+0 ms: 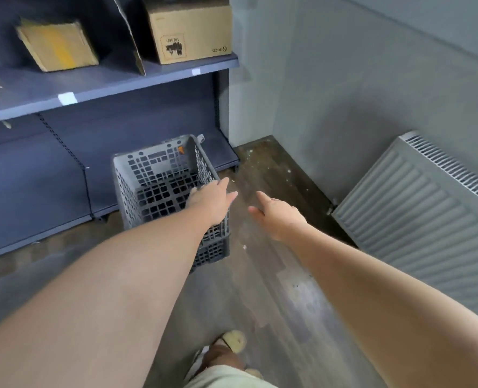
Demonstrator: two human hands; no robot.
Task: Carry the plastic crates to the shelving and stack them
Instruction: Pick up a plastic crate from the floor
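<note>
A stack of grey perforated plastic crates stands on the floor, against the lowest board of the dark blue shelving. The top crate looks empty; a second crate shows beneath it at the near right corner. My left hand hovers over the top crate's near right rim, fingers spread, holding nothing. My right hand is stretched out over the bare floor to the right of the crates, fingers apart, also empty.
Cardboard boxes sit on the upper shelf. A grey wall closes the corner on the right, with a white radiator along it. The wooden floor is dusty, and my foot in a slipper shows at the bottom.
</note>
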